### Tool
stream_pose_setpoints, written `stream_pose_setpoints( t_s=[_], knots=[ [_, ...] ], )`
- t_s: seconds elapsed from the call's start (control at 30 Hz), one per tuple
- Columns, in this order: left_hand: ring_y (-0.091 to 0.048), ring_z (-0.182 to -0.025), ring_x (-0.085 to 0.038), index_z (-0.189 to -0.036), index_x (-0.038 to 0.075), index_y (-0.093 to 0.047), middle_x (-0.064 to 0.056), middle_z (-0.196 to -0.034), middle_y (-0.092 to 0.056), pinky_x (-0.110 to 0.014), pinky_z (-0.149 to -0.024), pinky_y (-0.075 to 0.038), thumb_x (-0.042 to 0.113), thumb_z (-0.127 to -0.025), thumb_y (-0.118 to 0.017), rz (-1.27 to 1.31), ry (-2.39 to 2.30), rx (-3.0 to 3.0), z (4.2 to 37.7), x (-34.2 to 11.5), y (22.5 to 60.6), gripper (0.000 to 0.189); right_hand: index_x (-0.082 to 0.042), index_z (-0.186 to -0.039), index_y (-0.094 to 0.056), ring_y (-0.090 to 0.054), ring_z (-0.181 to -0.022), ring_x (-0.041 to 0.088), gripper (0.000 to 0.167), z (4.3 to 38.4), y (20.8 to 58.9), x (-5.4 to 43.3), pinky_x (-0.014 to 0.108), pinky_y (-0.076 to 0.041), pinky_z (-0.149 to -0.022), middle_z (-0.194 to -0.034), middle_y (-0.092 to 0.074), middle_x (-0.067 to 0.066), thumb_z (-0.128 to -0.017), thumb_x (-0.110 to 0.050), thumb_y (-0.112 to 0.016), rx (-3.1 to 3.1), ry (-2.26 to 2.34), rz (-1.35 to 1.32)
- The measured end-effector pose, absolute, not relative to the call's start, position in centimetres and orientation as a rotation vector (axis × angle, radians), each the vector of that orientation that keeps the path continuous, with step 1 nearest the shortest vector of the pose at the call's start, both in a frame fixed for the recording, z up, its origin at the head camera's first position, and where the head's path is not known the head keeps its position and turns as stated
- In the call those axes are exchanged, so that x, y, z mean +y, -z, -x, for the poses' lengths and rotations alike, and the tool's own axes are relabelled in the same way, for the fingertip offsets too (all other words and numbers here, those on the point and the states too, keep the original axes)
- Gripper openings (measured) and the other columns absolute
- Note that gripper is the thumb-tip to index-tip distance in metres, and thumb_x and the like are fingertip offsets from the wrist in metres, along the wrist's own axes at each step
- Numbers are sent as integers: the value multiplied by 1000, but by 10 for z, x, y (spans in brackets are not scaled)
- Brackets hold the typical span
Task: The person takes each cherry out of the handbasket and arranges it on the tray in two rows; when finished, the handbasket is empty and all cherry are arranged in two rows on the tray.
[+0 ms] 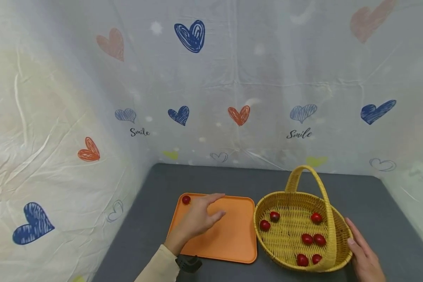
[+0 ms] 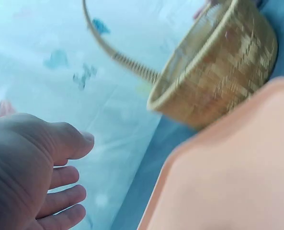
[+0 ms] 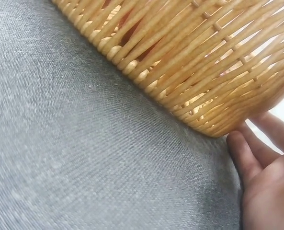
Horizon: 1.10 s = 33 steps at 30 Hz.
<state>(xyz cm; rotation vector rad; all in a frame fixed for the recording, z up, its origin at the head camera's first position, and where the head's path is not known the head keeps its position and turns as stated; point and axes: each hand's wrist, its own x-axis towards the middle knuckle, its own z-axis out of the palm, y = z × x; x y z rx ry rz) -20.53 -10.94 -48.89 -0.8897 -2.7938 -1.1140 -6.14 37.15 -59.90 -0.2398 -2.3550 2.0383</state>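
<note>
Over the orange tray my left hand hovers with thumb and fingers spread, holding nothing. A small round dark-red fruit lies in the tray's far left corner, just beyond that hand. In the left wrist view the left hand appears beside the tray, its palm bare. To the right stands a yellow wicker basket with a tall handle and several red fruits inside. My right hand rests against the basket's right side, and its fingertips touch the weave low down in the right wrist view.
A dark grey tabletop lies under the tray and basket, which sit side by side. White curtain-like sheeting printed with hearts surrounds the table at the back and sides. The basket's handle arches above its rim.
</note>
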Motion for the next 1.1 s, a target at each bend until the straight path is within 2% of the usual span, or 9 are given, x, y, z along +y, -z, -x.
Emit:
stream_pose_setpoints(
  t_s=[0.1,0.37,0.53,0.6,0.67,0.77,0.9,1.03,1.1],
  knots=[
    [-67,-139,-25,-153,16,-66,-3,-153,-68,-49,-112,-58,27,-103,-80,963,1139,-2798,201,-95,485,53,-38,-177,-2,-13,-142,-28,62,61,599,371,-2,-32,-99,-165,-7,-41,-122,-42,-30,-2384,-2015,257],
    [-71,-130,-16,-155,19,-64,0,-150,-70,-41,-109,-60,36,-106,-76,1152,1192,-2775,189,-57,480,53,-36,-177,-4,-22,-135,-31,62,61,597,370,-1,-36,-89,-165,-12,-40,-122,-40,-31,-2417,-1943,254],
    [-67,-137,-15,-155,21,-64,1,-151,-69,-36,-110,-58,37,-107,-74,1266,1214,-2770,181,-30,477,51,-34,-178,-4,-20,-136,-32,62,60,597,369,-1,-34,-96,-166,-12,-39,-122,-38,-31,-2394,-1948,226],
    [-75,-111,-8,-155,21,-64,2,-150,-70,-29,-102,-59,35,-108,-73,1321,1221,-2763,178,-19,477,50,-34,-178,-4,-18,-138,-32,61,59,597,368,-2,-31,-100,-166,-11,-39,-122,-37,-30,-2390,-1945,215],
    [-71,-90,-2,-155,20,-64,2,-149,-70,-21,-95,-57,33,-107,-74,1378,1222,-2747,176,-7,475,51,-35,-178,-4,-17,-139,-32,61,59,597,368,-2,-29,-102,-166,-11,-40,-122,-38,-30,-2389,-1944,217],
    [-65,-81,4,-155,17,-63,1,-148,-71,-13,-91,-54,34,-107,-74,1456,1184,-2725,173,11,475,52,-35,-177,-4,-14,-141,-30,61,59,596,367,-2,-28,-103,-167,-10,-39,-122,-38,-30,-2393,-1942,220],
    [-70,-120,2,-155,18,-64,3,-149,-70,-12,-104,-52,38,-108,-72,1539,1073,-2730,170,35,478,52,-36,-177,-3,-14,-142,-28,61,59,597,367,-2,-29,-101,-165,-9,-40,-122,-39,-29,-2423,-1912,232],
    [-71,-122,2,-156,19,-63,7,-151,-68,-9,-104,-50,41,-108,-71,1636,920,-2780,168,59,485,53,-35,-177,-3,-14,-142,-27,61,60,598,368,-2,-30,-101,-166,-9,-39,-122,-39,-29,-2413,-1923,227],
    [-73,-112,5,-156,19,-63,8,-152,-67,-7,-102,-49,41,-108,-71,1688,843,-2809,168,70,487,53,-35,-177,-4,-14,-143,-27,61,60,598,368,-2,-30,-100,-166,-9,-39,-122,-39,-30,-2405,-1930,231]
  ],
)
